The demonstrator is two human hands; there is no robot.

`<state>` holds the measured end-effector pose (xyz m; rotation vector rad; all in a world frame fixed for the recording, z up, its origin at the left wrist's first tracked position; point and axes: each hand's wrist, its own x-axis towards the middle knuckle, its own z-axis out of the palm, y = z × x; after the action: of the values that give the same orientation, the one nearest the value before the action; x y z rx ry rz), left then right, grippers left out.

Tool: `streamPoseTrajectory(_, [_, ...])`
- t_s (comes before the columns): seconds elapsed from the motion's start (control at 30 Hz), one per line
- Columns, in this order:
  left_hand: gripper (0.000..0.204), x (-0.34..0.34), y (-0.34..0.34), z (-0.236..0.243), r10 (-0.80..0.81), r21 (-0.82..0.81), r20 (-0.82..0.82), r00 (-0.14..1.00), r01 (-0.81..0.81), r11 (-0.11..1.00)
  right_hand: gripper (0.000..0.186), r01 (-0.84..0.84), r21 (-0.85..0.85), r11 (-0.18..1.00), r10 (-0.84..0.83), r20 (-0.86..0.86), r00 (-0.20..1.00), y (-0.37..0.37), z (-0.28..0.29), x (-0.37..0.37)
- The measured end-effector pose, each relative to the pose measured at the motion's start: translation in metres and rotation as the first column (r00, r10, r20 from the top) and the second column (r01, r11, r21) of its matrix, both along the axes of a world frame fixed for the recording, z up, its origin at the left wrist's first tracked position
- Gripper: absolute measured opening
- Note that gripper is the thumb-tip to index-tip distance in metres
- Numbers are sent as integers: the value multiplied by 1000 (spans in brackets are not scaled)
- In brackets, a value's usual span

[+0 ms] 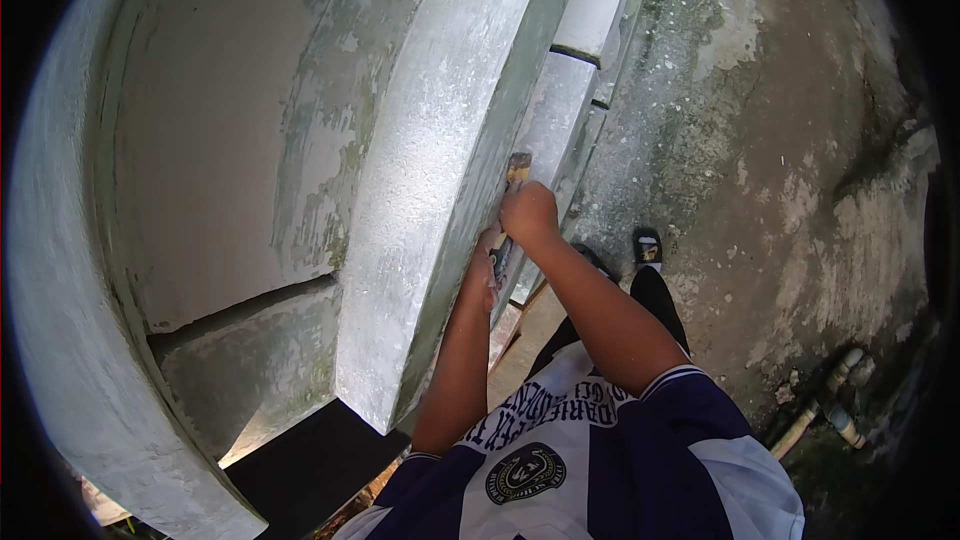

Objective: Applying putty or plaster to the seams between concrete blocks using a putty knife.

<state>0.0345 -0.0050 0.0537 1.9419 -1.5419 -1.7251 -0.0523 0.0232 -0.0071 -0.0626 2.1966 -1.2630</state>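
Observation:
My right hand (530,212) is closed, its fingers wrapped round a short flat tool (519,168) with a yellow-tan middle and a dark brown end, which looks like a paintbrush. The tool's end points away from me, close against the shaded side of a pale concrete ledge (430,130). Just below and to the left, my left hand (490,250) is at the same ledge side, its fingers curled and partly hidden behind the right hand. A small dark item (497,258) shows at the left palm; its kind is too small to make out.
Lower pale blocks (560,100) step down to the right of the ledge. A recessed grey wall panel (230,140) with peeling paint stands left. Stained concrete floor (740,190) spreads right, with pipes (820,405) at lower right. My sandalled foot (648,246) stands beside the blocks.

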Motion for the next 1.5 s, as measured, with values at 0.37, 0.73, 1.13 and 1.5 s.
streamPoseTrajectory(0.37, [25, -36, -3, 4, -22, 63, -54, 998, 25, 998, 31, -27, 50, 998, 27, 1, 1000, -2, 11, -34])
streamPoseTrajectory(0.73, [20, -79, 0, 15, 53, 105, -90, 995, -43, 994, 26, -203, 102, 974, 223, -262, 939, -9, -19, -76])
streamPoseTrajectory(1.13, [23, -117, -5, 8, 77, 131, 17, 997, -79, 988, 26, -324, 85, 942, 335, -215, 918, -4, -11, -115])
streamPoseTrajectory(1.5, [23, -143, 2, 19, 94, 78, -59, 994, -90, 993, 23, -347, 104, 932, 361, -200, 911, -6, -7, -143])
